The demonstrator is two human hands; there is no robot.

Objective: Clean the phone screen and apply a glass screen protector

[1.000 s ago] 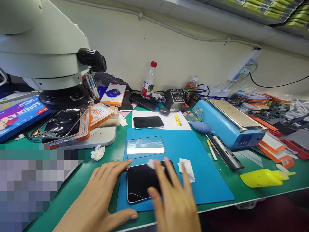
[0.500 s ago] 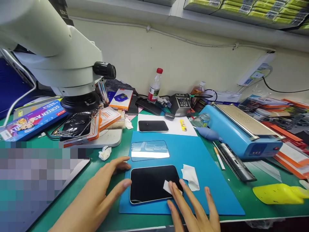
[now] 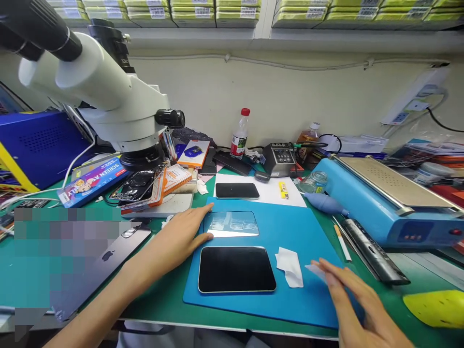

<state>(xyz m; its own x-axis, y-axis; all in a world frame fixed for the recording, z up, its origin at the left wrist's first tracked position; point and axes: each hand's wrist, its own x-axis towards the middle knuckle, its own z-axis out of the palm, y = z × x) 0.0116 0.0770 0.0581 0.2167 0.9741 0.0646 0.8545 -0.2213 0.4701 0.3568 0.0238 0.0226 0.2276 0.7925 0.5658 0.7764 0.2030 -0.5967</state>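
Note:
A smartphone (image 3: 237, 269) lies flat, black screen up, on a blue mat (image 3: 286, 217). Just behind it is a clear, dark-edged glass screen protector (image 3: 232, 223). My left hand (image 3: 184, 232) reaches to the protector's left edge, thumb and fingers apart; whether it touches the glass I cannot tell. Over the mat's right side, my right hand (image 3: 357, 302) pinches a small white wipe (image 3: 316, 270), slightly blurred. Between the phone and that hand rests a crumpled white tissue (image 3: 290, 267).
A microscope (image 3: 134, 116) overhangs the left side, near boxes and a phone with an apple logo (image 3: 105, 261). On a white sheet (image 3: 270, 188) lie another phone (image 3: 237, 190) and a yellow packet (image 3: 283, 190). To the right are a blue machine (image 3: 384, 217), an air blower (image 3: 324, 203) and a cigarette (image 3: 342, 243).
My right hand has lifted off the phone's screen and moved right with the wipe. My left hand has gone from beside the phone to the protector's edge. The view has levelled.

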